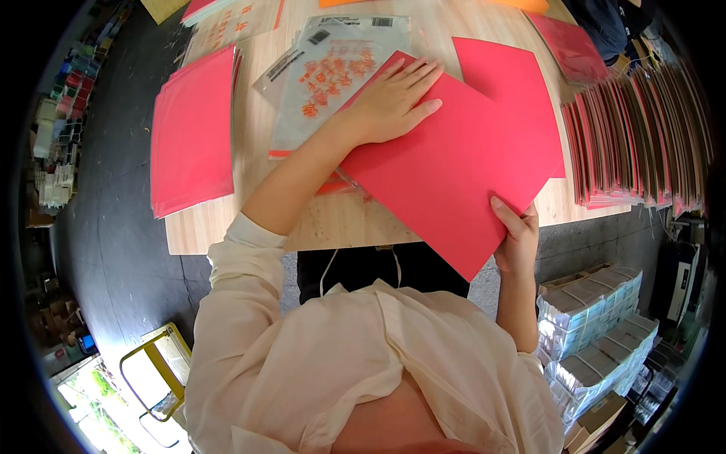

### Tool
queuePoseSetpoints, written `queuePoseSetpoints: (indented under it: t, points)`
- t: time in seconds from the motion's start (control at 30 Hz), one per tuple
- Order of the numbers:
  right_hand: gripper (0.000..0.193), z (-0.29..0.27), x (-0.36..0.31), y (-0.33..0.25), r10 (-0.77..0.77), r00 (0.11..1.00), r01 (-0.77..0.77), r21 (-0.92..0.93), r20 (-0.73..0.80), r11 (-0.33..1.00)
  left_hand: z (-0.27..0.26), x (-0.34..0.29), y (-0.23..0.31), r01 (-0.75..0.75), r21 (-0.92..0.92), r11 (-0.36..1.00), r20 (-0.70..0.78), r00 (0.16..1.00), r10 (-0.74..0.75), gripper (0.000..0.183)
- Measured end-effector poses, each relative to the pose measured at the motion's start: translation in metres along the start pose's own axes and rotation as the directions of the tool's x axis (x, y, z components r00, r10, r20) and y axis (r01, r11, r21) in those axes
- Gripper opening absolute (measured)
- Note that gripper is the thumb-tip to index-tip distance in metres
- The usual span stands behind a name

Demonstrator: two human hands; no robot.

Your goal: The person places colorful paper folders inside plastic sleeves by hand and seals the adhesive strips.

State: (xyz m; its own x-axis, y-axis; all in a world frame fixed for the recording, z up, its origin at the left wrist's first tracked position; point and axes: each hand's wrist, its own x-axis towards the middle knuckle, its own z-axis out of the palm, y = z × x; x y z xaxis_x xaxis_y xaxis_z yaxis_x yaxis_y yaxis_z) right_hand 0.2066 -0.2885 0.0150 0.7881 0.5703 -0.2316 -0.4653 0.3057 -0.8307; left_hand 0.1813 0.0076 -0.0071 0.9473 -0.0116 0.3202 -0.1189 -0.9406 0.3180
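A large red sheet of paper or card (454, 166) lies tilted across the front of the table, its near corner jutting past the edge. My left hand (393, 102) rests flat on its upper left part, fingers stretched out. At the sheet's lower right edge my right hand (518, 231) pinches it, thumb on top and fingers underneath. Partly under the sheet is a clear plastic bag (295, 125) with an orange printed pattern. Behind to the right, another red sheet (507, 76) shows from beneath. Whether the held sheet is a single layer I cannot tell.
A stack of red sheets in clear sleeves (193, 136) lies at the table's left. On the right stands a long row of packed sleeves (635, 136), with a red packet (567, 45) behind it. Strapped bundles (597, 325) sit below right; a yellow-framed cart (162, 371) stands lower left.
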Motion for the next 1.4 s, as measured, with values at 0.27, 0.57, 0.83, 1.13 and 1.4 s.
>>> queuePoseSetpoints:
  t: [0.27,0.57,0.83,1.13,1.4]
  points:
    - [0.026,0.019,0.007,0.008,0.030,0.999,-0.031,0.043,0.040,0.999,0.002,-0.002,0.043,0.031,-0.105,0.994,0.054,0.998,-0.025,0.067]
    - [0.025,0.032,0.017,0.000,-0.013,0.997,0.013,0.011,0.077,1.000,-0.086,-0.044,0.070,-0.142,-0.293,0.945,0.170,0.965,0.198,0.077]
    - [0.034,0.089,0.037,-0.043,-0.056,0.989,0.050,0.046,0.137,0.998,-0.089,-0.091,0.004,-0.160,0.235,0.959,-0.453,0.854,0.254,0.041]
    - [0.046,0.156,0.202,-0.051,-0.457,0.706,0.632,-0.190,0.541,0.751,-0.126,-0.075,-0.034,0.087,-0.448,0.890,-0.777,0.454,-0.436,0.013]
    - [0.019,0.211,0.230,-0.091,-0.314,0.611,0.618,-0.191,0.727,0.763,-0.188,-0.059,-0.061,-0.124,-0.693,0.710,-0.639,0.562,-0.525,0.015]
